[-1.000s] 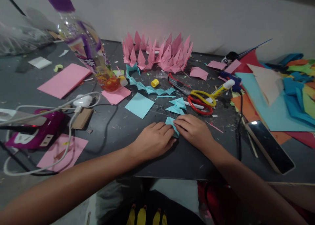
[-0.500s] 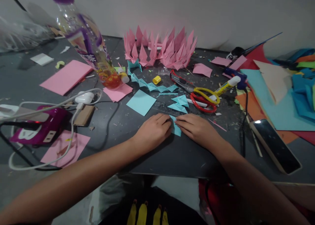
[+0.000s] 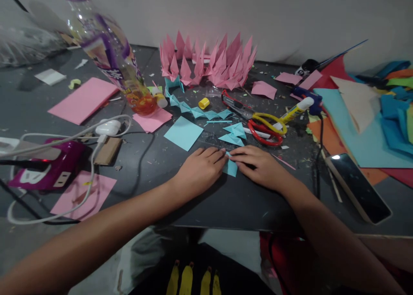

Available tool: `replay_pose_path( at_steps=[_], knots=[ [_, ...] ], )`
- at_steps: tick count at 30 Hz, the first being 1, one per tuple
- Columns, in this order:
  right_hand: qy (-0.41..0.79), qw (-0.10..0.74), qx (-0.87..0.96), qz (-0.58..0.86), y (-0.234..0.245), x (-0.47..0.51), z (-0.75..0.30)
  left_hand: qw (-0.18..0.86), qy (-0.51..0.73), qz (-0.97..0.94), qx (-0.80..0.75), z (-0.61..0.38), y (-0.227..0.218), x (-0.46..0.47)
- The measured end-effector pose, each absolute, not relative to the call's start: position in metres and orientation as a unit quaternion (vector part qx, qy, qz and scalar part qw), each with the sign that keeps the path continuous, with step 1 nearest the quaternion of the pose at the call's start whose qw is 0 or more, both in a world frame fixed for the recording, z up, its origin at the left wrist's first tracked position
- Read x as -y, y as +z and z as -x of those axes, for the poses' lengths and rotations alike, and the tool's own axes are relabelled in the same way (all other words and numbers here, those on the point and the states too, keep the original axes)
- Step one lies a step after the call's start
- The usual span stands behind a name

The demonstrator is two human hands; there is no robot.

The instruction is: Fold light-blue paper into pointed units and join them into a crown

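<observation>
A small piece of light blue paper [image 3: 230, 167] lies on the dark table, partly covered by fingers. My left hand [image 3: 202, 168] rests on its left side, fingers curled over the upper edge. From the right, my right hand [image 3: 258, 163] pinches the same upper edge, fingertips almost meeting the left ones. Just beyond are folded blue paper pieces [image 3: 232, 134] and a flat blue square sheet [image 3: 183, 133]. Farther back runs a chain of folded blue triangles [image 3: 197, 112], in front of a ring of pink folded paper points [image 3: 232, 69].
Red-and-yellow-handled scissors [image 3: 265, 130], a glue stick [image 3: 298, 110] and a hot glue gun [image 3: 309, 97] lie to the right, near a phone [image 3: 359, 189] and coloured sheets [image 3: 342, 127]. At left stand a bottle [image 3: 112, 58] and a purple power strip [image 3: 51, 166] with cables.
My left fingers have slid slightly right along the paper's upper edge, closer to my right fingertips. The whole view has shifted a little; the other things stay in place.
</observation>
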State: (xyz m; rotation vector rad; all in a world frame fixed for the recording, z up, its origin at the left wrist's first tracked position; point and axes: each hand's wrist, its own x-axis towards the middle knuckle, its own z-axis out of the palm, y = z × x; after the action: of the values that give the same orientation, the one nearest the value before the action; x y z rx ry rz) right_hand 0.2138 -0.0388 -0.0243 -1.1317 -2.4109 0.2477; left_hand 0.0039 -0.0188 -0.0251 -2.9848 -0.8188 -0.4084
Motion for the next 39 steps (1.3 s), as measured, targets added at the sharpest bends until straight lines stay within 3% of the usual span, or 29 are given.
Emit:
replay_pose_path(
  at_steps=[4, 10, 14, 24, 30, 39],
  knots=[
    [0.066, 0.263, 0.843, 0.463, -0.022, 0.039, -0.216, 0.029, -0.132, 0.957, 0.256, -0.006, -0.025, 0.02],
    [-0.032, 0.16, 0.872, 0.462, -0.023, 0.04, -0.209, 0.042, -0.138, 0.961, 0.238, -0.008, -0.026, 0.02],
    [-0.066, 0.141, 0.879, 0.451, -0.023, 0.039, -0.215, 0.008, -0.141, 0.954, 0.263, -0.007, -0.023, 0.019],
    [0.004, 0.143, 0.892, 0.428, -0.017, 0.038, -0.237, -0.051, -0.128, 0.946, 0.294, 0.0, -0.023, 0.017],
    [-0.019, 0.224, 0.88, 0.419, -0.022, 0.038, -0.224, -0.068, -0.118, 0.945, 0.297, 0.002, -0.029, 0.016],
    [0.046, 0.192, 0.905, 0.377, -0.019, 0.045, -0.213, -0.134, -0.139, 0.947, 0.257, 0.009, -0.025, 0.003]
  ],
)
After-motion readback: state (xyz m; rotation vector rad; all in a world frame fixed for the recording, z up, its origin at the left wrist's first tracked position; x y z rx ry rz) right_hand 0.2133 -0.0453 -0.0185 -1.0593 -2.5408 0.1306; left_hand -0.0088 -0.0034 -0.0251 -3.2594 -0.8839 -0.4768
